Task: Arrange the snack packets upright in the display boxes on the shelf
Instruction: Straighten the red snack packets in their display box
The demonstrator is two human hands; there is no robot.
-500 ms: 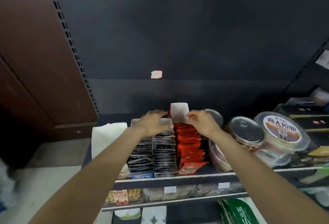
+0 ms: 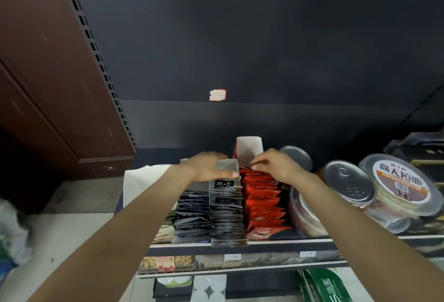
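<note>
The left hand (image 2: pixel 208 166) lies palm down over the back end of the grey display box (image 2: pixel 225 215), its fingers curled over the box's raised rear flap and the thumb tip resting on the flap's front edge, so it grips the box there. The right hand (image 2: pixel 271 165) hovers at the back of the red display box (image 2: pixel 248 150), its fingertips (image 2: pixel 256 166) drawn together and pinching the top edge of the rearmost red packets (image 2: pixel 262 202).

The red packets stand upright in a row running from the box's white rear flap toward the shelf's front edge. Just to their left, the grey packets (image 2: pixel 225 220) stand upright in their own box, and beside those sits a row of dark blue packets (image 2: pixel 192 215), also upright. A white box (image 2: pixel 141 184) stands at the left end of the shelf (image 2: pixel 240 244).

To the right of the red row lie round clear tubs with metal pull-tab lids (image 2: pixel 348 182), one tilted tub (image 2: pixel 398 181) showing a printed label. Below the shelf edge, a lower tier holds more snack packs, partly blurred. A torn sticker (image 2: pixel 217 95) clings to the dark back panel above.
</note>
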